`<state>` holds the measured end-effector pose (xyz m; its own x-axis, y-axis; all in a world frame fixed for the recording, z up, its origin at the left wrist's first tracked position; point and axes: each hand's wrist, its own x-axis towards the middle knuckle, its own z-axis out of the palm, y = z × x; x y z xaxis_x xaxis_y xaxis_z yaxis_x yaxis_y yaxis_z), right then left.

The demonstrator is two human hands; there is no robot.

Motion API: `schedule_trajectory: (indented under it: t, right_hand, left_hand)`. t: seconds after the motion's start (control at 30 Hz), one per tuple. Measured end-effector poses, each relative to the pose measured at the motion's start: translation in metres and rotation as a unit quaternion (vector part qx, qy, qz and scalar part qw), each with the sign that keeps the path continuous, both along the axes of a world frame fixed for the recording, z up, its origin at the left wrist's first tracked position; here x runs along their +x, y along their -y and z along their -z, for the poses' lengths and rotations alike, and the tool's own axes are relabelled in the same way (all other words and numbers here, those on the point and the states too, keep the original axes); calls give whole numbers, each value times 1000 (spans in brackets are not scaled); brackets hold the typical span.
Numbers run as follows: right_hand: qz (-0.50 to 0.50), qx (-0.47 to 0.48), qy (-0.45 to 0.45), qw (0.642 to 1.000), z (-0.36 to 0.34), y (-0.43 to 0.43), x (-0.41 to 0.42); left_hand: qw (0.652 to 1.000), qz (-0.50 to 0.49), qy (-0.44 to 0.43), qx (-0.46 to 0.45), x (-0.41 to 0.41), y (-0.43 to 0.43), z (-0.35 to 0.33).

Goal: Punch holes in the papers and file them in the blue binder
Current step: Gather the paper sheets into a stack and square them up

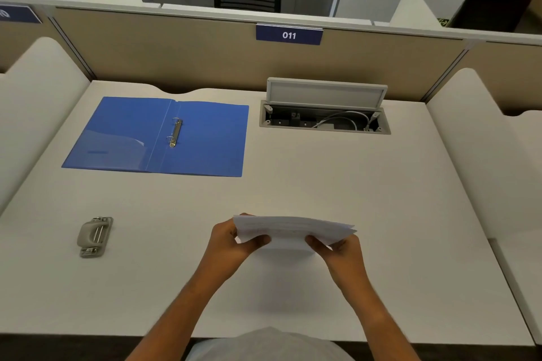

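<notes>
A thin stack of white papers (293,227) is held above the middle of the desk, tilted nearly edge-on to me. My left hand (234,239) grips its left end, thumb on the near face. My right hand (337,246) grips the right end the same way. The blue binder (205,141) lies open flat at the back left, its metal rings (175,132) upright on the spine. A grey hole punch (94,236) sits on the desk at the left, well apart from both hands.
A white desk (381,199) with white side dividers and a beige back partition labelled 011 (289,35). An open cable box (324,120) with its lid up is set into the desk at the back right.
</notes>
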<state>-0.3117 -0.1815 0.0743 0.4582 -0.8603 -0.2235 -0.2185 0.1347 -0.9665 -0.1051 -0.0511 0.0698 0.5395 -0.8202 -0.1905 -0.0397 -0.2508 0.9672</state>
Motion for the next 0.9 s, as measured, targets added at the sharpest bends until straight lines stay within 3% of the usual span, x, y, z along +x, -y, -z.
schedule_trajectory:
  t: [0.3,0.6,0.73,0.9]
  right_hand:
    - [20,-13,26,999,-10,6,1]
    - [2,-4,-7,1000,8,4,0]
    - [-11,-10,17,1000,7,8,-2]
    - [31,43,55,997,10,7,-6]
  left_hand:
    - [998,-20,-12,-56,1,3,-22]
    - [999,-32,-1,-26,9,4,-15]
    - [992,-88,-50,-80,8,8,-38]
    - [950,-189,-188,-162,15,16,-52]
